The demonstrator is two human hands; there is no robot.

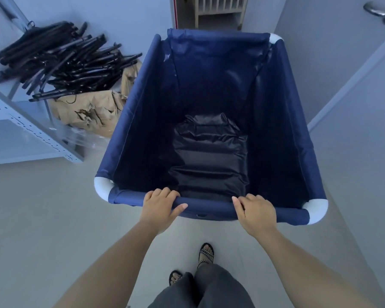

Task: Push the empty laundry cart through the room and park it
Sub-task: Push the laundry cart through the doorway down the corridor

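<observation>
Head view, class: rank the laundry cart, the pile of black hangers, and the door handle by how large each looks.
1. laundry cart, nearest the camera
2. pile of black hangers
3. door handle

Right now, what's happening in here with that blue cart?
A person is standing behind a blue fabric laundry cart, with the left hand and right hand both gripping its near rail. The cart is empty apart from its dark liner. It points down a narrow space toward a wooden rack. A pile of black hangers sits to its left, and a door is to its right.
</observation>
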